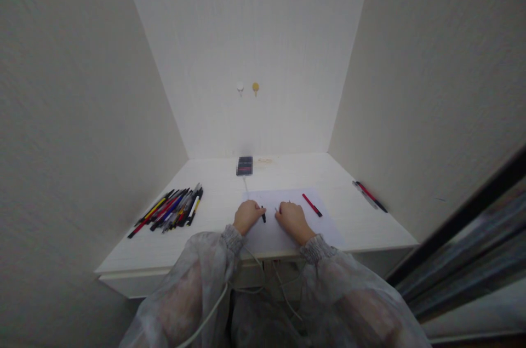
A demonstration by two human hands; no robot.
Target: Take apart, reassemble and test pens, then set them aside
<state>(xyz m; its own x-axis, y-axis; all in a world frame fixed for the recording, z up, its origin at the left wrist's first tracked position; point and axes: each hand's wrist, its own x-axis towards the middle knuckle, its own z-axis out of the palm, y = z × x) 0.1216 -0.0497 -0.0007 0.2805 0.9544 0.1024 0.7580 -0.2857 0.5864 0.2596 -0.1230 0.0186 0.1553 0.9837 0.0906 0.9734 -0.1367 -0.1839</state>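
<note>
My left hand is closed above a white sheet of paper, its thumb and fingers pinching a short black pen cap that points down toward me. Just to its right, my right hand is curled with the fingertips together. A thin pale tip shows at its left side and a small dark bit above the knuckles; most of what it grips is hidden. The two hands are apart. Right of them, a red pen with a black end lies slanted on the paper.
A pile of mixed pens lies on the left of the white table. Several pens rest by the right wall. A phone-like device with a cable stands at the back. Two small hooks are on the back wall.
</note>
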